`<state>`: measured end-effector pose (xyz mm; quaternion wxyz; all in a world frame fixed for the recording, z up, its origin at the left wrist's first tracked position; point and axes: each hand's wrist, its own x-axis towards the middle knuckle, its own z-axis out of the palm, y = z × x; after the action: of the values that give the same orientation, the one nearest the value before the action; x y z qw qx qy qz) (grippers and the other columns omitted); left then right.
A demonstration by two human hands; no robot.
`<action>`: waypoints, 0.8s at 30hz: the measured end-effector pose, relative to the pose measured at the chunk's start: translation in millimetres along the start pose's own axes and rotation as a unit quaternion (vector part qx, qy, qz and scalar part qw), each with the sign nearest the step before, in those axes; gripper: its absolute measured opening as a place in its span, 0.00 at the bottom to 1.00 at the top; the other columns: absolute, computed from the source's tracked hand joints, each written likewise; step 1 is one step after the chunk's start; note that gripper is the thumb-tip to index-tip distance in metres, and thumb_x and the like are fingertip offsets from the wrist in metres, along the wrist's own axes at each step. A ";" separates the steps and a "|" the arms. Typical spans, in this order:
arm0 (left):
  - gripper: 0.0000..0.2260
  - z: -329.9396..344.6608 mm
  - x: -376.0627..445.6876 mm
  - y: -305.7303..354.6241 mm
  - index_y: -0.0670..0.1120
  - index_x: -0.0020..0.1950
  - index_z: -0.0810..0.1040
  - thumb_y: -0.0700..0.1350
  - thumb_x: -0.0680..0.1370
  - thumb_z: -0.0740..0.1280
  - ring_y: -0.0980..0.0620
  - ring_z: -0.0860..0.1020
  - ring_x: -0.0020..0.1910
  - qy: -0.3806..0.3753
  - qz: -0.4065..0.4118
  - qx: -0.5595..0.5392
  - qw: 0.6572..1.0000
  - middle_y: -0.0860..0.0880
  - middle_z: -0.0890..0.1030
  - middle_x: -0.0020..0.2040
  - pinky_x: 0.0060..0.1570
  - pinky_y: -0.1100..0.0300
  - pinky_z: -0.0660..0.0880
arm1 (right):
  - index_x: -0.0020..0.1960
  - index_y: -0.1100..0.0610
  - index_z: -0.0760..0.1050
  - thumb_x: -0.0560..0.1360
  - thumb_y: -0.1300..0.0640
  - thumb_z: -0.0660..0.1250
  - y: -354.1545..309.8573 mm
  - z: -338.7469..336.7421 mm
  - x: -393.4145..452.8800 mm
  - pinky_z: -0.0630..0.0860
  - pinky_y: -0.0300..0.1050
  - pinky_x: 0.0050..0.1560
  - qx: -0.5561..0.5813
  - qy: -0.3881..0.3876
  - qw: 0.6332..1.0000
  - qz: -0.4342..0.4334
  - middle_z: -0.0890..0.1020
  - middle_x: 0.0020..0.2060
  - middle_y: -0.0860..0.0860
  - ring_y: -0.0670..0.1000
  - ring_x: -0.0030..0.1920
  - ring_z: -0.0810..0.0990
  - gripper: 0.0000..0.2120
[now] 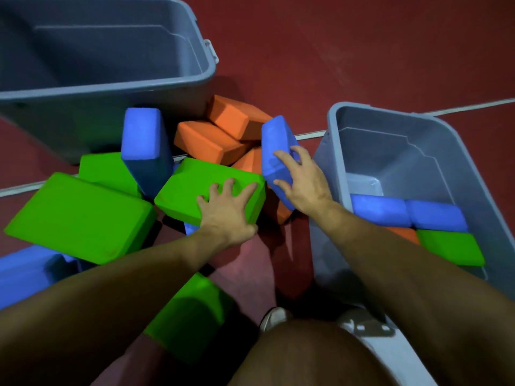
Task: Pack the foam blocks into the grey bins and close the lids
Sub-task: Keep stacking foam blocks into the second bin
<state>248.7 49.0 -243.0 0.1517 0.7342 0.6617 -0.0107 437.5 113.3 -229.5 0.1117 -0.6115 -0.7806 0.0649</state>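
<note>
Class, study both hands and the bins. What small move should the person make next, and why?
Probably lift the blue rectangular foam block, which the right hand grips, across into the partly filled grey plastic bin beside it; free space shows there. The left hand grips a green rectangular foam block.

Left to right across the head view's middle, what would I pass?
Large green foam block, upright blue foam block, left hand gripping smaller green block, right hand gripping tilted blue block, part-filled grey plastic bin.

Dark red floor (334,51) with a white line (473,105) across it. On it: a big grey bin (111,90), a smaller grey bin (390,151), and a messy heap of foam blocks (206,143) between them.
</note>
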 end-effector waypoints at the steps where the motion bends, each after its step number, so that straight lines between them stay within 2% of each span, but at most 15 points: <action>1: 0.41 -5.9 1.0 -2.6 0.67 0.76 0.52 0.63 0.67 0.69 0.37 0.59 0.72 0.005 0.003 -0.012 1.000 0.46 0.57 0.77 0.64 0.34 0.65 | 0.71 0.47 0.68 0.74 0.52 0.70 -3.1 -1.4 3.3 0.76 0.58 0.56 -0.002 0.014 1.000 0.012 0.65 0.71 0.57 0.64 0.60 0.74 0.27; 3: 0.38 -17.0 2.7 -5.4 0.68 0.76 0.52 0.60 0.69 0.67 0.36 0.59 0.71 0.012 0.011 -0.021 1.000 0.46 0.56 0.77 0.62 0.32 0.67 | 0.69 0.47 0.69 0.76 0.53 0.67 -8.7 -4.3 9.0 0.76 0.58 0.54 -0.006 0.020 0.999 0.043 0.63 0.71 0.57 0.65 0.60 0.73 0.22; 5: 0.34 -25.6 0.8 -0.8 0.68 0.75 0.54 0.57 0.72 0.65 0.36 0.61 0.69 0.015 0.020 0.004 1.000 0.45 0.56 0.77 0.59 0.34 0.70 | 0.71 0.46 0.67 0.77 0.52 0.65 -13.1 -6.5 11.9 0.75 0.57 0.53 -0.014 0.010 0.998 0.064 0.61 0.73 0.56 0.65 0.61 0.73 0.22; 8: 0.27 -33.5 -4.0 12.3 0.64 0.73 0.63 0.54 0.75 0.62 0.35 0.63 0.67 0.015 0.022 0.053 0.998 0.45 0.55 0.76 0.57 0.36 0.71 | 0.74 0.44 0.60 0.77 0.46 0.64 -20.5 -6.4 13.1 0.74 0.56 0.50 -0.047 -0.014 0.995 0.085 0.56 0.76 0.53 0.65 0.61 0.71 0.27; 10: 0.24 -37.5 -3.2 15.3 0.62 0.71 0.67 0.54 0.75 0.62 0.35 0.64 0.66 0.011 0.003 0.064 0.998 0.45 0.54 0.76 0.57 0.38 0.71 | 0.75 0.43 0.57 0.75 0.40 0.66 -23.8 -6.2 14.1 0.74 0.57 0.50 -0.070 -0.032 0.992 0.097 0.54 0.77 0.54 0.65 0.61 0.72 0.33; 13: 0.27 -41.5 -0.4 15.2 0.61 0.70 0.64 0.59 0.72 0.67 0.35 0.66 0.64 0.013 -0.011 0.073 0.997 0.43 0.55 0.75 0.55 0.39 0.72 | 0.73 0.45 0.55 0.71 0.41 0.72 -21.6 -8.6 16.1 0.74 0.57 0.48 -0.078 -0.025 0.987 0.136 0.59 0.72 0.57 0.66 0.57 0.74 0.38; 16: 0.33 -44.5 2.4 15.7 0.59 0.68 0.61 0.53 0.69 0.75 0.37 0.69 0.59 0.020 -0.023 0.084 0.996 0.43 0.61 0.68 0.51 0.39 0.75 | 0.71 0.47 0.57 0.72 0.47 0.72 -19.7 -12.8 15.4 0.74 0.56 0.46 -0.066 -0.008 0.984 0.167 0.64 0.65 0.58 0.65 0.54 0.75 0.34; 18: 0.33 -51.8 1.9 17.5 0.58 0.69 0.61 0.50 0.69 0.75 0.37 0.71 0.58 0.023 -0.026 0.075 0.997 0.43 0.63 0.65 0.51 0.40 0.76 | 0.70 0.47 0.59 0.72 0.51 0.72 -22.7 -19.3 12.0 0.74 0.57 0.47 -0.047 0.002 0.984 0.170 0.65 0.64 0.58 0.65 0.53 0.76 0.32; 20: 0.34 -65.7 -0.6 19.8 0.58 0.71 0.60 0.52 0.69 0.74 0.38 0.72 0.59 0.031 -0.018 0.063 0.997 0.43 0.65 0.65 0.50 0.45 0.75 | 0.69 0.48 0.59 0.71 0.52 0.72 -27.9 -32.1 8.5 0.75 0.57 0.47 -0.035 0.010 0.987 0.156 0.66 0.63 0.58 0.65 0.53 0.77 0.32; 24: 0.34 -105.5 -13.8 22.0 0.58 0.70 0.62 0.53 0.68 0.74 0.40 0.76 0.56 0.081 -0.018 0.050 0.995 0.44 0.70 0.62 0.44 0.51 0.70 | 0.74 0.51 0.56 0.68 0.50 0.76 -40.4 -71.6 4.0 0.74 0.57 0.53 -0.002 0.024 0.989 0.143 0.70 0.64 0.58 0.66 0.57 0.77 0.41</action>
<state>248.9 59.0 -134.8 0.0605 0.7270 0.6839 0.0134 416.8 104.8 -150.3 0.1191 -0.7181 -0.6827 0.0643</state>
